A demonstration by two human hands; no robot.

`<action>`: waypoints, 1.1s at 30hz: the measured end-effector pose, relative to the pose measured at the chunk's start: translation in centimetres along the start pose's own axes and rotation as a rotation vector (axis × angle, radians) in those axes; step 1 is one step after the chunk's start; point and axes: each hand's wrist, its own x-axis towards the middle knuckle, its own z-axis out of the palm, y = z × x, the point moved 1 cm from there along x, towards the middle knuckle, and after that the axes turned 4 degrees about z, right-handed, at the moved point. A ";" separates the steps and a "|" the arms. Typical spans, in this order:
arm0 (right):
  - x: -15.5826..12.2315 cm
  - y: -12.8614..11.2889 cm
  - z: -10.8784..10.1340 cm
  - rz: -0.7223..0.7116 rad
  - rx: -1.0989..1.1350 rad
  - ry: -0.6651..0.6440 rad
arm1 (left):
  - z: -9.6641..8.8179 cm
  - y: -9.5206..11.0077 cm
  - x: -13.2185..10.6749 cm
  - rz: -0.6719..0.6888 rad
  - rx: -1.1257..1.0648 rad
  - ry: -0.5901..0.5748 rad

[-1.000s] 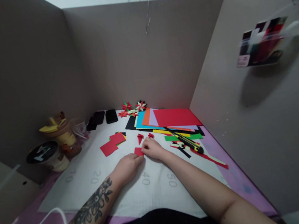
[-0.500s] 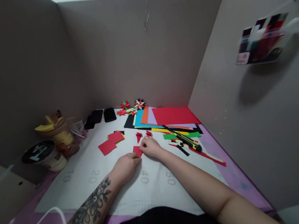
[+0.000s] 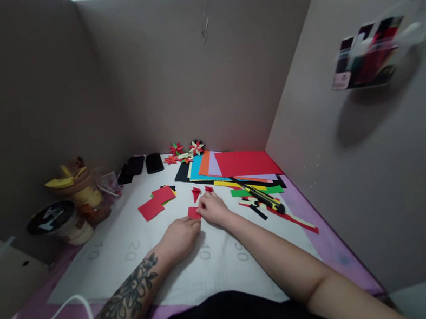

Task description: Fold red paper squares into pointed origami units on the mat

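Note:
A small piece of red paper lies low on the white mat between my hands. My left hand is closed at its near edge, with the fingertips partly hidden. From the right, my right hand pinches the paper's other side with curled fingers. Just beyond them are two small folded red paper pieces, one of them right behind my right hand. Several red paper squares overlap left of my hands, with green, yellow and black edges under them.
Coloured paper sheets are stacked at the back right, a yellow-black utility knife and paper strips in front. Folded paper stars sit at the back. Phones, a lidded tub and a pot stand left. Grey panels enclose the table.
The view has shifted slightly. Both hands stay at the red paper, which looks a little flatter; my right fingers have moved slightly along its edge.

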 end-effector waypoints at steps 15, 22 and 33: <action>-0.7 0.1 -1.7 0.047 -0.060 0.214 | 0.9 2.3 -0.9 -0.162 0.086 -0.117; -2.2 0.6 -1.2 -0.486 0.188 -0.048 | 1.0 2.9 -1.1 -0.211 0.074 -0.136; -2.0 0.7 -1.1 -0.465 0.188 -0.070 | -1.7 -0.6 -2.6 -0.180 0.130 -0.096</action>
